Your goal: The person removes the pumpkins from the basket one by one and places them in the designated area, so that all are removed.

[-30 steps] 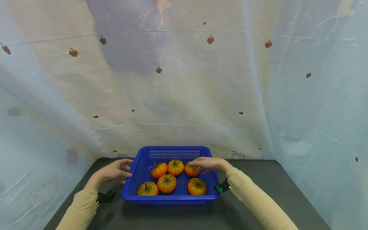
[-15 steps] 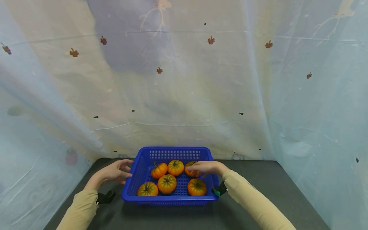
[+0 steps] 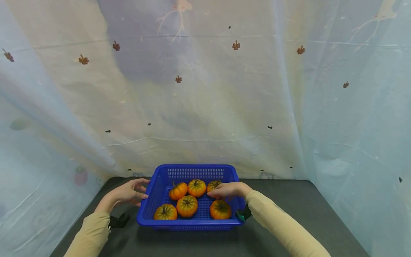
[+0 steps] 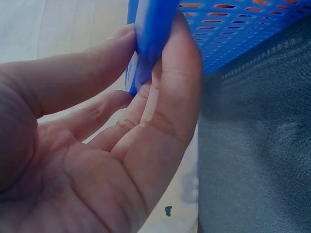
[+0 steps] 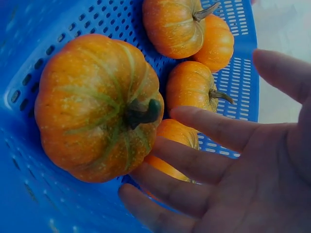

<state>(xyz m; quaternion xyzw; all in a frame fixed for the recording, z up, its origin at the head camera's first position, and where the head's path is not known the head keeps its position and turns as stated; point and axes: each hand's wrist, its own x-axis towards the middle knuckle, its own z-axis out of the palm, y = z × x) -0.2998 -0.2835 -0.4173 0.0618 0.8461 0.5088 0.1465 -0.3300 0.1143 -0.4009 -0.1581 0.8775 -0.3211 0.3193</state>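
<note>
The left hand (image 3: 128, 191) pinches a blue rectangular plastic basket (image 3: 189, 222) by its rim; the right hand (image 3: 231, 190), fingers spread, has lowered beside a round green-streaked orange pumpkin (image 3: 220, 210), seemingly reachable.

Pumpkins (image 3: 187, 206) lie in a basket (image 3: 189, 222); table (image 3: 295, 196) beneath; curtain (image 3: 208, 103) behind.

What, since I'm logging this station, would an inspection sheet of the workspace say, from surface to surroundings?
Surface: dark, flat table.
Job's things: blue basket holding six orange pumpkins.
Clutter: nothing seen.
Left hand: grips the basket's left rim.
Right hand: over the basket's right side, palm open; fingertip contact with a pumpkin unclear.
Cables: nothing seen.
Surroundings: printed plastic sheeting behind and on both sides.
</note>
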